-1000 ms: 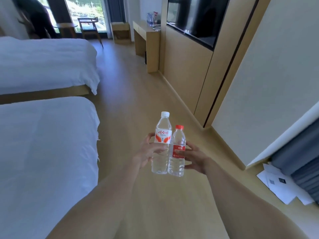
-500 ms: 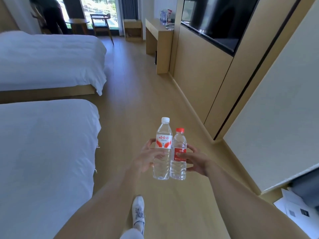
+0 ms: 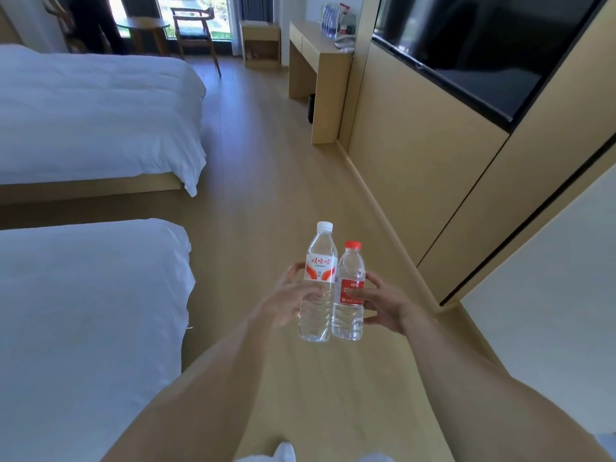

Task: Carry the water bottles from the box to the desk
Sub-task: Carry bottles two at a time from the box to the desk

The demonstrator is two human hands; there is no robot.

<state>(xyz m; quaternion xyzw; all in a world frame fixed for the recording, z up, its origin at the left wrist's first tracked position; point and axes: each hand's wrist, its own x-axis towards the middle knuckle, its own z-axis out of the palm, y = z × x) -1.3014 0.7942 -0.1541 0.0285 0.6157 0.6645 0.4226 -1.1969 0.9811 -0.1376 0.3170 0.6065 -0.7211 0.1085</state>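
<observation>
Two water bottles (image 3: 331, 288) upright, caps up, touching, gripped by left hand (image 3: 288, 300), right hand (image 3: 383, 303)

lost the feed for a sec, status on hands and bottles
Left hand holds white-cap bottle, right hand holds red-cap bottle. Both upright, side by side. Desk ahead, floor between bare.

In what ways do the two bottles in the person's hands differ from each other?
The white-capped bottle is taller; the red-capped bottle is shorter. The white-capped bottle has a white and red label, the red-capped one a plain red label. The left hand holds the white-capped bottle, the right hand the red-capped one. Both are clear, upright and side by side.
</observation>
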